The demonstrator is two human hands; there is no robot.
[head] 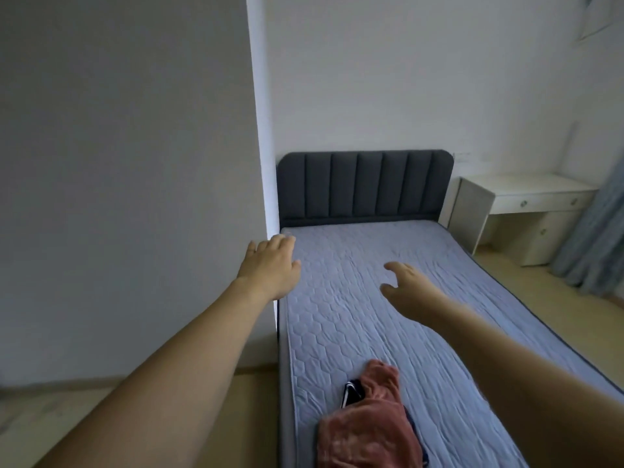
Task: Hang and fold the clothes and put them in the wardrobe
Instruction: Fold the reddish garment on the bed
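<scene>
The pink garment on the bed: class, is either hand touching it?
Apart. The head view shows the left hand and right hand raised well beyond the pink garment, with bare mattress between.

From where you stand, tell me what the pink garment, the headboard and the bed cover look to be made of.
Pink garment: looks like soft, plush fabric, perhaps fleece or terry; matte, fuzzy, crumpled in folds.
Headboard: dark grey upholstery, seemingly woven cloth over padding; vertical padded channels, no shine.
Bed cover: light blue quilted textile; stitched hexagon pattern, slight wrinkles.
</scene>
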